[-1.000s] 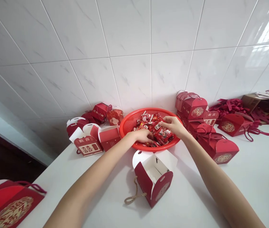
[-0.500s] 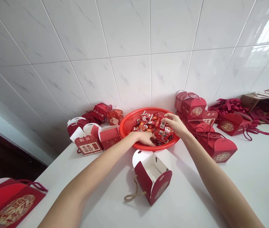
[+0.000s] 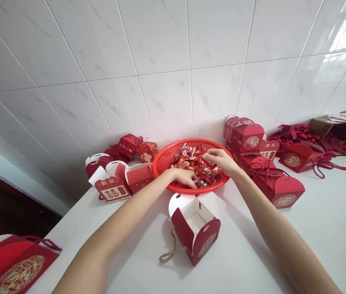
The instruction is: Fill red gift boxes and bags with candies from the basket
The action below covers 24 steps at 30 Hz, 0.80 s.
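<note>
Red basket (image 3: 160, 160) behind open box (image 3: 182, 231), left fingers (image 3: 191, 178) curled, right fingers (image 3: 212, 152) bent, grips unclear

The left hand (image 3: 186, 177) is reaching into the red basket (image 3: 160, 157), and its fingers are touching the wrapped sweets (image 3: 191, 160) near the front rim. The right hand (image 3: 221, 160) is bending its fingers above the sweets at the right side; whether it is gripping one is hard to tell. In front of the basket, an open red box (image 3: 196, 232) is standing on the white table (image 3: 240, 261), showing its white inside, and a brown cord (image 3: 173, 252) is hanging from its left side. More red boxes (image 3: 248, 138) are sitting to both sides of the basket, some of them stacked on the right.
</note>
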Tool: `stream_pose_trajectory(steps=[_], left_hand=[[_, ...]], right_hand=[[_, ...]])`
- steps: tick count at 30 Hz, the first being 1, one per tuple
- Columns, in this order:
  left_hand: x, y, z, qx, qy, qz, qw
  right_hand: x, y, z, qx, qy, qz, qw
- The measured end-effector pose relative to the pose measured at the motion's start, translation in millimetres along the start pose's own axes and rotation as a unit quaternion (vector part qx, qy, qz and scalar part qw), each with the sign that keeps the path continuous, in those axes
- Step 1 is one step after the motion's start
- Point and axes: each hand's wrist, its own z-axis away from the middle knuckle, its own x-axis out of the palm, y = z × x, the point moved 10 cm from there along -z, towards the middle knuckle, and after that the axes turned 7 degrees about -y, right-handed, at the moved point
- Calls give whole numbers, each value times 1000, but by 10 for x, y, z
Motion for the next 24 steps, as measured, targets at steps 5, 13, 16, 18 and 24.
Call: stream_pose_trajectory(steps=[5,13,16,18,24], left_hand=[[-68,18,-10,37,12,6,999],[-279,300,210,130,132,25,982],[-407,341,288,157,199,39,967],[-462,354,309,170,224,36,959],[-627,372,372,231,300,50,924]], right_hand=[[-10,-33,12,-13,0,22,1000],[-43,8,4,-13,9,42,999],[-53,47,-14,-9,7,42,999],[-54,39,-25,-19,3,47,999],[-69,27,-25,-24,13,32,999]])
